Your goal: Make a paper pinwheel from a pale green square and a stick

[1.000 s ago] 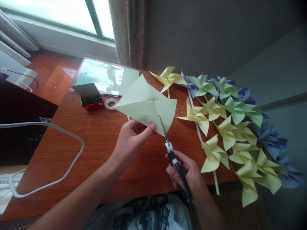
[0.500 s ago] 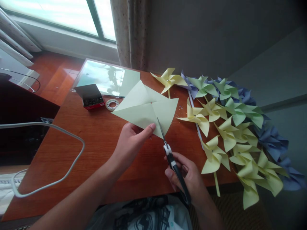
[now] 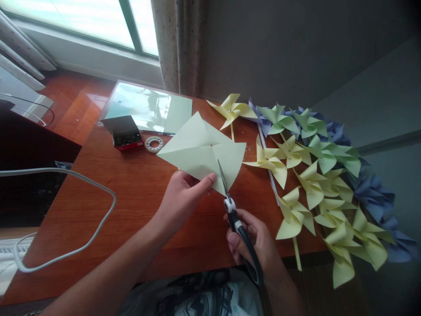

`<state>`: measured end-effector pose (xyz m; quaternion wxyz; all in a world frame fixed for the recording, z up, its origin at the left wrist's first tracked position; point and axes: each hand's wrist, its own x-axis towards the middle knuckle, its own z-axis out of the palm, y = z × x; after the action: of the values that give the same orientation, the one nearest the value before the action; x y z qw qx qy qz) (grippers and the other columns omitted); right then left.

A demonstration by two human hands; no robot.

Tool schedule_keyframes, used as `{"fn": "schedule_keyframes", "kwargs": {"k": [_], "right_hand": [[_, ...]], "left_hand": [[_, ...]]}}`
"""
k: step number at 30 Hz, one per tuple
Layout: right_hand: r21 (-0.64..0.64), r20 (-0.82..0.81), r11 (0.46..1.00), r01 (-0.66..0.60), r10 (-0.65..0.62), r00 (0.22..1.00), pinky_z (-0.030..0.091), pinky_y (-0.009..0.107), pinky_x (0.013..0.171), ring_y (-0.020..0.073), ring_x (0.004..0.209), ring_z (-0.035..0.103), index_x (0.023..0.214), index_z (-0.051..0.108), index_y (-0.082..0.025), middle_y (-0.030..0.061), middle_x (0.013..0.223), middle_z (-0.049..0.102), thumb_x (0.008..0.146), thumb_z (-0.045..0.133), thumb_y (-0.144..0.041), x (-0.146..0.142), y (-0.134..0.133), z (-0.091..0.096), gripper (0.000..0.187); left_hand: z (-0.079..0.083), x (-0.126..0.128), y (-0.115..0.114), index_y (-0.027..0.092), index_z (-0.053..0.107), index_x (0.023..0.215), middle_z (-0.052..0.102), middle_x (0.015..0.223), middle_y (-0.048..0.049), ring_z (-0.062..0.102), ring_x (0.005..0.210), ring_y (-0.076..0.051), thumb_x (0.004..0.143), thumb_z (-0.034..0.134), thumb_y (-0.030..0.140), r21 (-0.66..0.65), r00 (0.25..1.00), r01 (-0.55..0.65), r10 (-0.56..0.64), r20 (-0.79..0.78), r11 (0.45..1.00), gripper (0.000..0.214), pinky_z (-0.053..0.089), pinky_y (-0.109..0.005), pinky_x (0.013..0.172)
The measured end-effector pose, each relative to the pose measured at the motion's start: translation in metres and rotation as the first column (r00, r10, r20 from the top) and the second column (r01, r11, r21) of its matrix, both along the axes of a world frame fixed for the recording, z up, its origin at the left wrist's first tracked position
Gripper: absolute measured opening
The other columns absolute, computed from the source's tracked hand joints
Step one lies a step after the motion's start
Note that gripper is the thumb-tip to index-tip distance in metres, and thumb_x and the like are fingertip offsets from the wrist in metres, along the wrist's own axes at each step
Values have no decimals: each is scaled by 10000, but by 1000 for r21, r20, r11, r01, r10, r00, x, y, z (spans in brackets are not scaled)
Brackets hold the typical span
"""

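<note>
Pinched between the thumb and fingers of my left hand (image 3: 186,193) is a pale green square of paper (image 3: 194,151), held by its near edge above the table. Slits run in from its corners toward a small mark at its centre. My right hand (image 3: 251,239) grips a pair of scissors (image 3: 237,219) with dark handles and a white pivot. The scissor blades lie along the slit at the paper's near corner, tips pointing toward the centre. My left thumb rests just left of the blades.
Several yellow pinwheels (image 3: 291,210), green pinwheels (image 3: 309,123) and blue pinwheels (image 3: 375,195) crowd the table's right side. An open box of small metal pieces (image 3: 128,139), a tape roll (image 3: 153,144) and a plastic sleeve of paper (image 3: 180,112) lie behind. A white cable (image 3: 101,184) crosses the left.
The paper and my left hand have shifted slightly right and toward me. The scissors have barely moved, so their blades now reach a little nearer the paper's centre.
</note>
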<state>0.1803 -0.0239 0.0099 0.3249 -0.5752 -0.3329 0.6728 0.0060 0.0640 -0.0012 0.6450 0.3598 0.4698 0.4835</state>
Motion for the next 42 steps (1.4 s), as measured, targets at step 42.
{"fn": "schedule_keyframes", "kwargs": {"k": [42], "right_hand": [[47, -74, 998, -44, 47, 996, 389, 176, 439, 68, 480, 460, 1117, 591, -160, -47, 650, 551, 763, 792, -602, 4, -1, -2, 600]], "left_hand": [[-1, -3, 2, 130, 753, 1017, 764, 1006, -85, 671, 911, -232, 852, 760, 325, 70, 999, -46, 44, 24, 996, 255, 534, -299, 793]]}}
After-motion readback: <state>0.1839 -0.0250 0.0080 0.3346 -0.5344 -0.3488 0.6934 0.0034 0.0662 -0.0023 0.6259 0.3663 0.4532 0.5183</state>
